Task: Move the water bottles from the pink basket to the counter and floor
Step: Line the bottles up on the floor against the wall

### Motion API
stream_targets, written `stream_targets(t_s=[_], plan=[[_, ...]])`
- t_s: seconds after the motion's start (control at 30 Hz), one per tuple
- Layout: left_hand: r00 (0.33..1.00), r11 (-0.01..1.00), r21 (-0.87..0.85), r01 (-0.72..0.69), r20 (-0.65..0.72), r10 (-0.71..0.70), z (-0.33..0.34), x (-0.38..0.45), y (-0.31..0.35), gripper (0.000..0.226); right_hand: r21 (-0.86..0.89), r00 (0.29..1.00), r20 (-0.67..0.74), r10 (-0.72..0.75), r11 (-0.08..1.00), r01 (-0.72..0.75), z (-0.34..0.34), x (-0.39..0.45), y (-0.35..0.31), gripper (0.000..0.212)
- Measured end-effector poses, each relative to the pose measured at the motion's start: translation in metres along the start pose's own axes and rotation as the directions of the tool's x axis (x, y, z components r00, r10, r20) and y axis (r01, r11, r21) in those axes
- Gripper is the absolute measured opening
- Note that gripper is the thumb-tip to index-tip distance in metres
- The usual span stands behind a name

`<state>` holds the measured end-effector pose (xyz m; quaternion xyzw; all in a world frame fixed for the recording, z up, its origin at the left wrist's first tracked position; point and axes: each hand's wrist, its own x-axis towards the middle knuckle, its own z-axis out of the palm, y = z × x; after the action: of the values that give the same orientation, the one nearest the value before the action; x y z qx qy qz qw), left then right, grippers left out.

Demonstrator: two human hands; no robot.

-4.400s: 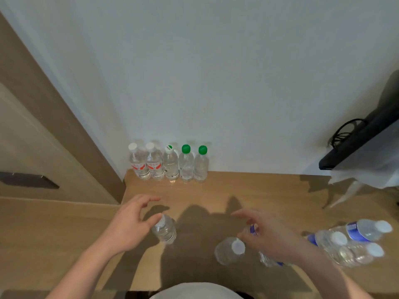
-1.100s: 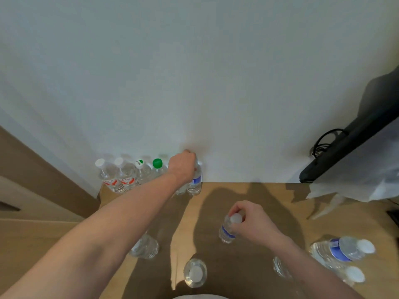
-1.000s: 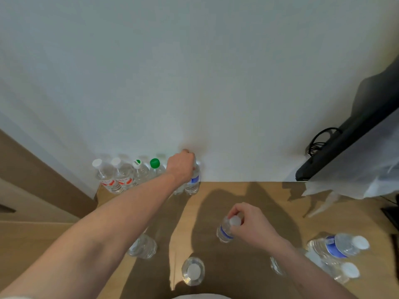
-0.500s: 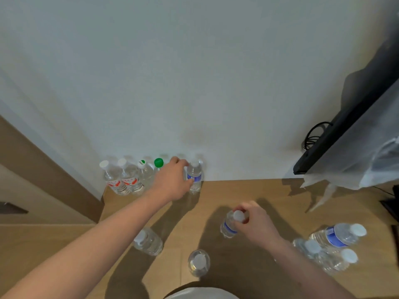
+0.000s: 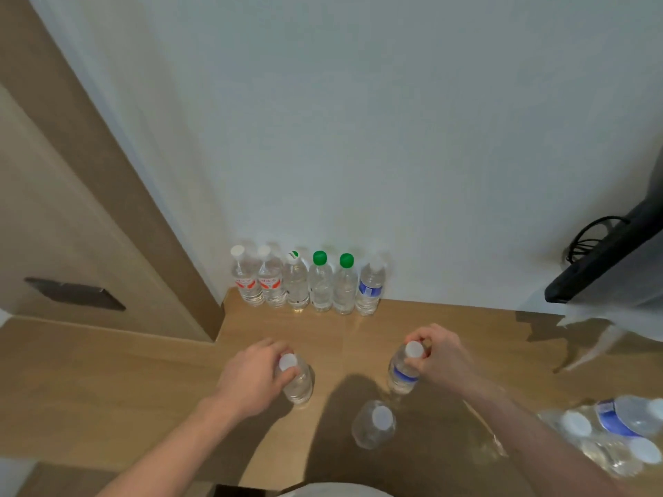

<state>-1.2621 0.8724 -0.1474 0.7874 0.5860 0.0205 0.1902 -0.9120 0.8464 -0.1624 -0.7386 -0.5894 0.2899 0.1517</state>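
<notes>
Bottles stand upright – my left hand [image 5: 251,382] pinches one bottle [image 5: 297,383], my right hand [image 5: 443,356] another [image 5: 403,371]; the row [image 5: 308,285] waits at twelve o'clock.

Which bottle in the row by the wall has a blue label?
The bottle at the row's right end. Its label is blue; the other five have red or no coloured labels.
</notes>
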Motion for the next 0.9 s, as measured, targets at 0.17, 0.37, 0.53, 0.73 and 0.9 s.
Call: stream_targets(t_s=[0.17, 0.37, 0.53, 0.73, 0.9], plan=[[0.999, 0.997, 0.064, -0.033, 0.015, 0.032, -0.006, 0.004, -0.007, 0.035, 0.05, 0.998, 0.063, -0.03, 0.998, 0.027, 0.007, 0.008, -0.036, 0.03], [0.999, 0.997, 0.061, 0.036, -0.038, -0.034, -0.031, 0.019, -0.039, 0.026, 0.092, 0.991, 0.122, -0.063, 0.994, 0.051, 0.025, 0.025, -0.094, 0.027], [0.992, 0.994, 0.055, 0.095, -0.092, -0.09, -0.05, 0.037, -0.058, 0.029, 0.117, 0.979, 0.16, -0.13, 0.987, 0.112, 0.041, 0.043, -0.143, 0.032], [0.976, 0.984, 0.033, 0.175, -0.139, -0.169, -0.065, 0.062, -0.081, 0.032, 0.101, 0.97, 0.137, -0.201, 0.977, 0.188, 0.067, 0.073, -0.193, 0.03], [0.965, 0.973, 0.023, 0.228, -0.141, -0.222, -0.069, 0.083, -0.093, 0.035, 0.102, 0.969, 0.123, -0.215, 0.974, 0.203, 0.091, 0.098, -0.222, 0.033]])
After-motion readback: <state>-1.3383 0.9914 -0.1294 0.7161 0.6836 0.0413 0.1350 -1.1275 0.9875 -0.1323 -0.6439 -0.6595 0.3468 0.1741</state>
